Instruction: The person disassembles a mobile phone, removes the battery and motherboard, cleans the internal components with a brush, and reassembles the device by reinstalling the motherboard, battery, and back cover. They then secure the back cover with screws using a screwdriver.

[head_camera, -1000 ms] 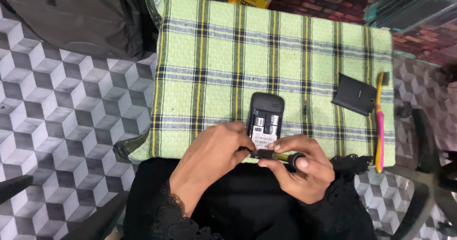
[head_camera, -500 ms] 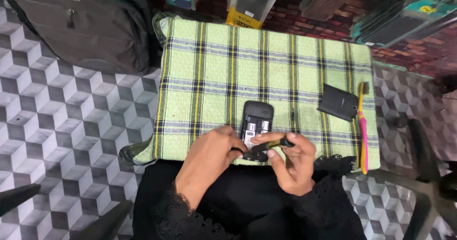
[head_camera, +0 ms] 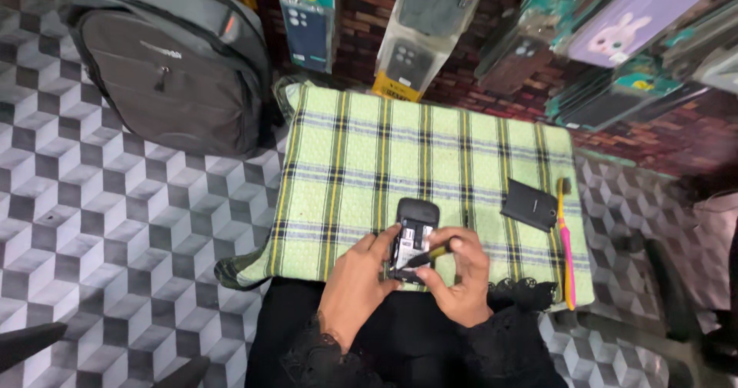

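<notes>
Black and opened at the back, the small phone (head_camera: 415,238) is being steadied on the checked cloth (head_camera: 400,157) by the left hand (head_camera: 361,284) clamped on its edge, while the right hand (head_camera: 460,276), pinching a thin tool (head_camera: 425,256), is probing its inside, calling for a fine, careful touch.

Near end of open phone (head_camera: 415,234) hidden under both hands. Slim tool (head_camera: 424,256) in right hand (head_camera: 455,276): tip too small to tell, rear end buried in fingers. Left hand (head_camera: 361,280) covers phone's left edge. Backpack (head_camera: 165,65) cut by top edge. Hanging packages (head_camera: 419,30) cut at top, blurred. Phone's inner parts unreadable.
</notes>
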